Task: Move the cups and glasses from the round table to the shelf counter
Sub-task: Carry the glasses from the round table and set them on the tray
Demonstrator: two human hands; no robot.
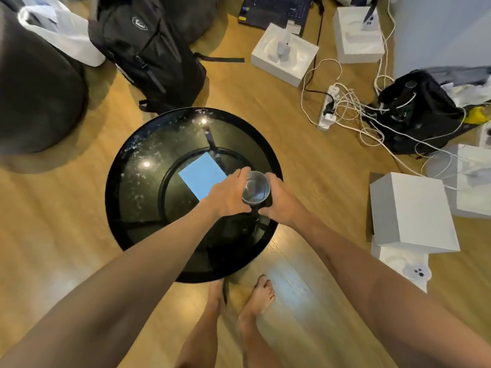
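Note:
A clear drinking glass (255,187) is held over the right part of the round black glass table (127,181), seen from straight above so its rim and base show. My left hand (228,193) wraps its left side and my right hand (281,200) wraps its right side. Both hands grip the glass together. Whether its base touches the tabletop is hidden by the hands. No other cup or glass shows on the table. The shelf counter is out of view.
A light blue sheet (203,175) lies on the table's lower tier. A black backpack (148,51) and white bag (61,30) stand behind the table. White boxes (410,213), a power strip with tangled cables (330,107) and a black bag (417,110) crowd the floor at right. My bare feet (259,296) stand at the table's near edge.

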